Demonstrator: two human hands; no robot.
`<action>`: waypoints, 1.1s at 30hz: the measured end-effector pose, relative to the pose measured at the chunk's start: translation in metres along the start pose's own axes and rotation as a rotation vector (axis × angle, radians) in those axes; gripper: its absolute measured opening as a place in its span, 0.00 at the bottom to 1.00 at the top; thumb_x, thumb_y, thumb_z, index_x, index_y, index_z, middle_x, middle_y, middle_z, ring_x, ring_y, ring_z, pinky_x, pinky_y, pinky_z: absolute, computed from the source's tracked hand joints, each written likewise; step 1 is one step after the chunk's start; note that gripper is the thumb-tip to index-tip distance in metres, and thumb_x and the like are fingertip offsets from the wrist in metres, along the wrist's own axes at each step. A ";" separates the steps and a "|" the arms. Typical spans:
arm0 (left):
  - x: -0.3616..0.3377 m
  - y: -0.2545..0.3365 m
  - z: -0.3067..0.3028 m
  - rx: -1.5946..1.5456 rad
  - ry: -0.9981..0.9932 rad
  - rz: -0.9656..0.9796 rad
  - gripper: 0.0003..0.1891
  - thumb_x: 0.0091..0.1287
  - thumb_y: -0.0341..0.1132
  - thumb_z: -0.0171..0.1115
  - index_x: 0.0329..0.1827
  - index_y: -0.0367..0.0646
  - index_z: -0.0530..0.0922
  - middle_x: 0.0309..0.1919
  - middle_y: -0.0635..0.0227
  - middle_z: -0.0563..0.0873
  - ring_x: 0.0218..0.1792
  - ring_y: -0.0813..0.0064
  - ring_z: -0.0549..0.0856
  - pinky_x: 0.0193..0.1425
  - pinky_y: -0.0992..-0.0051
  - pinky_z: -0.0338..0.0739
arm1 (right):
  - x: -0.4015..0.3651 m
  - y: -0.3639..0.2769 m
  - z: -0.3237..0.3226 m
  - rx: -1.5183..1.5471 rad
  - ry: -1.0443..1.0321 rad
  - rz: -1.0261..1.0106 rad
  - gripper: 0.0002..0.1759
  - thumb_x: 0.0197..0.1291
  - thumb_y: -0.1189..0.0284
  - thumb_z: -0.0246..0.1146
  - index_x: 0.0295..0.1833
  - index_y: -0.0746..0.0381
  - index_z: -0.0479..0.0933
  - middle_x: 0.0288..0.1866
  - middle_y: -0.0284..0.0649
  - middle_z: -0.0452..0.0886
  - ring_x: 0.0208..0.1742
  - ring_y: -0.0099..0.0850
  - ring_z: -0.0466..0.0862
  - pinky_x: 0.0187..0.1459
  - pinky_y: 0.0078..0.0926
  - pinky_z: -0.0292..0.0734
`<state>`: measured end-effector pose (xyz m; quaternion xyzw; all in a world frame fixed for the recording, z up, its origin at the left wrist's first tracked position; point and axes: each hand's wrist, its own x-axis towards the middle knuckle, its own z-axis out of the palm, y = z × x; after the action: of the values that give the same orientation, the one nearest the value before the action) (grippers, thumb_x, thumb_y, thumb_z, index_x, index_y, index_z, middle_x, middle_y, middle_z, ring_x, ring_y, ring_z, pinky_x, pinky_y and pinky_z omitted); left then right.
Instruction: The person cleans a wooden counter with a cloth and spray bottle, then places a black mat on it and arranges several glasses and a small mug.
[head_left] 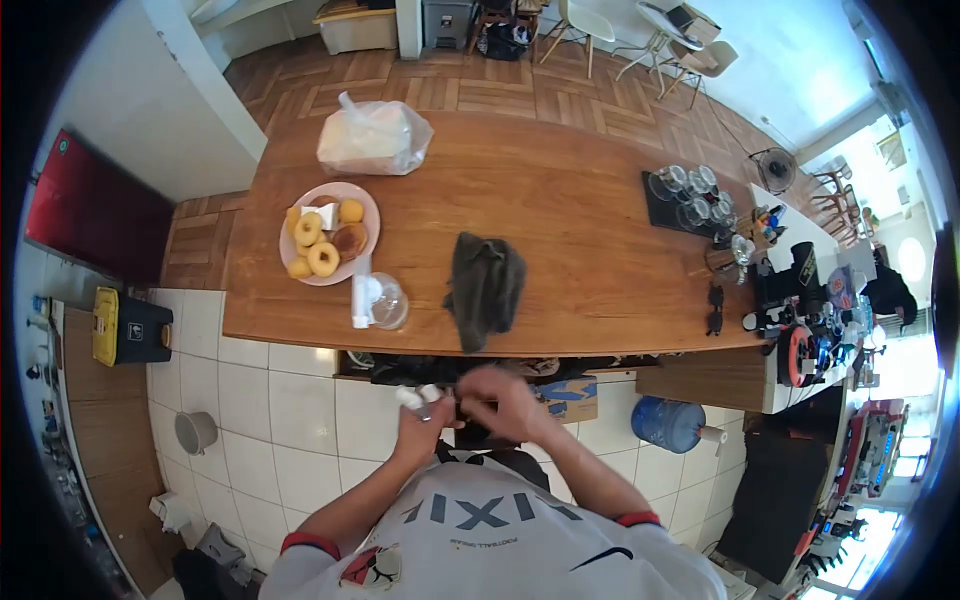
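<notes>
In front of my body, off the near table edge, my left hand [422, 428] is closed round a small item with white ends [410, 397]; its kind cannot be made out. Close by on the right is my right hand [503, 402], smeared by motion, its fingers bent toward the left hand. On the wooden table [580, 240], a clear spray bottle with a white head [388, 303] lies near the front edge. A dark crumpled cloth [484, 290] is spread to its right, its lower end at the table edge.
A pink plate [370, 215] of doughnuts and buns sits at the left, with a plastic bag of bread [372, 138] behind it. Glasses [692, 193] stand on a dark mat at the right, near sunglasses [715, 308]. A blue water jug [668, 425] lies on the floor.
</notes>
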<state>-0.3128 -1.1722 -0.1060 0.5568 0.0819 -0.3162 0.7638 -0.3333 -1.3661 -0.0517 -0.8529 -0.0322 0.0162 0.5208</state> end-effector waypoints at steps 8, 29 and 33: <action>-0.039 0.023 -0.096 0.213 0.231 0.240 0.06 0.70 0.25 0.60 0.42 0.37 0.70 0.32 0.65 0.80 0.32 0.76 0.83 0.38 0.71 0.87 | 0.162 0.079 0.041 -0.907 0.326 0.109 0.31 0.70 0.59 0.52 0.74 0.63 0.65 0.77 0.59 0.59 0.78 0.64 0.52 0.77 0.55 0.46; -0.087 0.014 -0.127 0.617 0.431 -0.050 0.10 0.75 0.36 0.59 0.40 0.38 0.78 0.26 0.66 0.81 0.27 0.75 0.81 0.33 0.72 0.81 | 0.315 0.222 -0.264 -0.992 0.489 0.488 0.40 0.60 0.52 0.58 0.73 0.65 0.66 0.74 0.52 0.68 0.79 0.59 0.54 0.76 0.55 0.49; -0.088 0.004 -0.134 0.608 0.382 -0.069 0.10 0.76 0.37 0.58 0.43 0.38 0.79 0.26 0.66 0.81 0.27 0.75 0.81 0.35 0.73 0.81 | 0.290 0.283 -0.253 -1.160 0.938 0.575 0.35 0.65 0.56 0.54 0.71 0.68 0.68 0.73 0.54 0.68 0.76 0.59 0.59 0.74 0.57 0.52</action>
<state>-0.3492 -1.0159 -0.1100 0.8046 0.1443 -0.2419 0.5228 -0.0180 -1.6985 -0.1863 -0.8807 0.4081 -0.2298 -0.0711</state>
